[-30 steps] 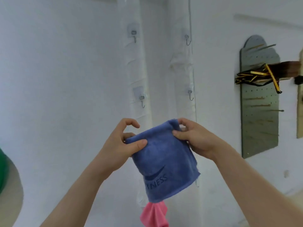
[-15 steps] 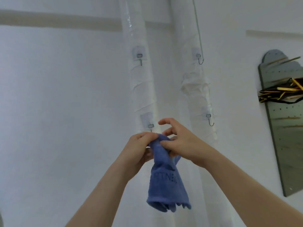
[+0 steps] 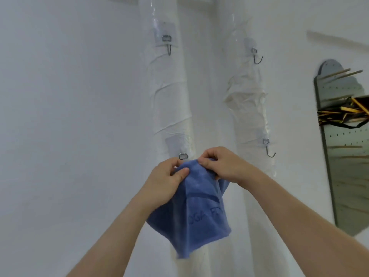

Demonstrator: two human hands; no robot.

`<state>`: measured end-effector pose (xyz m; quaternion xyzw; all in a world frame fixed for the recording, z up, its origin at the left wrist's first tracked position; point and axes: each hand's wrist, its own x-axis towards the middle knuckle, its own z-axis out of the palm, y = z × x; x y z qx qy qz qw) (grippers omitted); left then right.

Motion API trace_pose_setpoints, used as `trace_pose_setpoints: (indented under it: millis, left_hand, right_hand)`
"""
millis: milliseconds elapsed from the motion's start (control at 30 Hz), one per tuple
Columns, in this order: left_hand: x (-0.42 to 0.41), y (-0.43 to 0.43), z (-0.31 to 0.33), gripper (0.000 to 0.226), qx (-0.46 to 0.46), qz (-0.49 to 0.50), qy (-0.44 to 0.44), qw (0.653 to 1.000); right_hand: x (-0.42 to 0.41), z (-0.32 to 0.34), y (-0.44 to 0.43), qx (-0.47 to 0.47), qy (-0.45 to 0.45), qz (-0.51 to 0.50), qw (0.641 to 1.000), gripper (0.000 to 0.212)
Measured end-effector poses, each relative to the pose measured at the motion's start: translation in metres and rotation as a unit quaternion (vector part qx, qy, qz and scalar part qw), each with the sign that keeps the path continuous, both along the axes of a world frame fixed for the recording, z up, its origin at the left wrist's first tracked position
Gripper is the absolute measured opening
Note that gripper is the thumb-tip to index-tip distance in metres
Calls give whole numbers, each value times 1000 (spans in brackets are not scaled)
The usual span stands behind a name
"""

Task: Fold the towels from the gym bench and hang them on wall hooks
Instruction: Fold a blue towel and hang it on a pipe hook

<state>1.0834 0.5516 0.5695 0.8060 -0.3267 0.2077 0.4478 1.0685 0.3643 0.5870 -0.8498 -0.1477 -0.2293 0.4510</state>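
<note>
We see the blue towel (image 3: 199,212) held up against the wall (image 3: 69,116), in front of the left wrapped pipe (image 3: 169,96). Its bunched top sits just under the metal loop of the lower left hook (image 3: 183,156). The hook's prong is hidden behind cloth and fingers, so we cannot tell whether the towel is caught on it. The left grip (image 3: 165,182) is clamped on the towel's upper left part, thumb pressed on the front of the cloth. The right grip (image 3: 223,166) is clamped on the top of the towel, fingers curled over the gathered edge. The two grips are close together, almost touching. The rest of the towel hangs loose below them, with dark lettering partly showing on its front.

Three other hooks hang bare: the upper left hook (image 3: 169,49), the upper right hook (image 3: 258,58) and the lower right hook (image 3: 270,151), the last two on the right wrapped pipe (image 3: 247,100). At the wall's right edge we see a grey pegboard (image 3: 347,166) carrying a bundle of yellow and black straps (image 3: 343,114).
</note>
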Motion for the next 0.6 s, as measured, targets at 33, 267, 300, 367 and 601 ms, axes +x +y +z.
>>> trace_pose_setpoints:
  millis: [33, 267, 300, 367, 601]
  left_hand:
    - [9, -2, -2, 8, 6, 39, -43, 998]
    - [56, -3, -29, 16, 65, 196, -319, 925]
    - [59, -3, -35, 17, 48, 187, -324, 926]
    - [62, -3, -40, 14, -2, 158, -309, 938]
    - [64, 3, -17, 12, -34, 167, -377, 910]
  right_hand:
    - [11, 0, 1, -13, -22, -25, 999, 22]
    - [60, -26, 8, 120, -75, -61, 988, 16]
    - [61, -30, 8, 149, -65, -50, 985, 17]
    - [63, -36, 8, 190, -50, -25, 980, 18]
    - [57, -19, 15, 206, -137, -36, 968, 14]
